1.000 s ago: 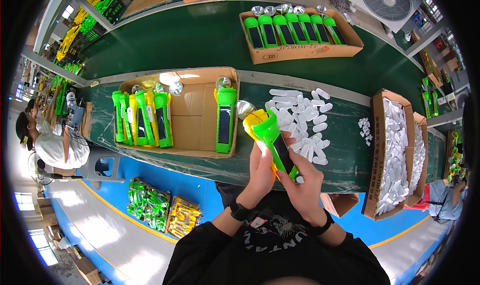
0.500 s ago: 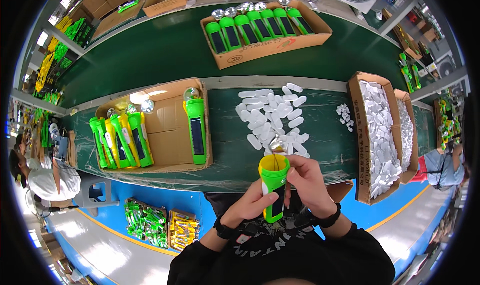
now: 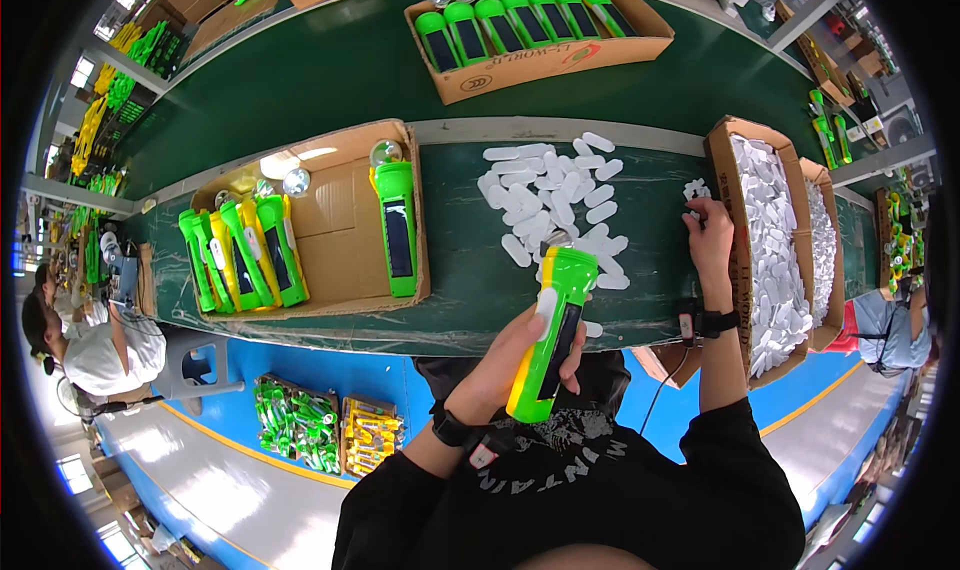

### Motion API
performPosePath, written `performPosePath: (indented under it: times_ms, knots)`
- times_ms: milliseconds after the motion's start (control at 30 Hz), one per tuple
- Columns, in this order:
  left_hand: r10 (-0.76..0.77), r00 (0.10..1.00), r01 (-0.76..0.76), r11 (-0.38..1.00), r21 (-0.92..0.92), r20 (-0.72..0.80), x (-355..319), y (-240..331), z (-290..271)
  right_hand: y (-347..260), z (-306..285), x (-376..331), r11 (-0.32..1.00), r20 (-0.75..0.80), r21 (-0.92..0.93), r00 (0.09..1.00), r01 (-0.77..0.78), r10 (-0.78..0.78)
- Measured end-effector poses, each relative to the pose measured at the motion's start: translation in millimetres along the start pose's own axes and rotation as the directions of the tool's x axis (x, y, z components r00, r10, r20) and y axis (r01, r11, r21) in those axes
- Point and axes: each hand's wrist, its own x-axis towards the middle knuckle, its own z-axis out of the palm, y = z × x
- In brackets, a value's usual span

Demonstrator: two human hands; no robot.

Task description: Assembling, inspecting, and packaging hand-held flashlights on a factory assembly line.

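My left hand [image 3: 505, 365] is wrapped round a green and yellow flashlight [image 3: 550, 350], held tilted in front of my chest. A dark panel runs down its side, and a white oval piece [image 3: 546, 308] sits along its edge near my thumb. Beyond its wide end a silver reflector [image 3: 557, 238] partly shows. My right hand [image 3: 710, 235] reaches to a little heap of small white parts [image 3: 697, 188] beside the right-hand box. Its fingers are bent together at the heap; what lies between them is hidden. White oval pieces [image 3: 550, 190] lie in a loose pile on the green table.
An open cardboard box [image 3: 330, 230] at left holds several flashlights [image 3: 245, 255]; another box [image 3: 560, 70] of them stands at the back. To the right, a box [image 3: 722, 185] is full of white ovals. Bins of green parts [image 3: 295, 420] stand on the floor. People sit at both sides.
My right hand has left the flashlight and moved right to the small white parts. The flashlight has turned and tilted in my left hand, its wide end now away from me.
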Motion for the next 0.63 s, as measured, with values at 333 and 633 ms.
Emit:
performPosePath:
  times_ms: [333,633]
  knots:
    - [0.135,0.943,-0.095,0.985,0.141,-0.306,-8.4,10.7,13.1,-56.7,-12.5,-5.7,0.696,0.250,0.538,0.879,-0.475,0.407]
    - [0.385,0.814,-0.085,0.819,0.567,-0.434,7.0,-2.6,-3.5,-105.2,22.8,-49.7,-0.364,0.865,0.473,0.501,-0.802,0.021]
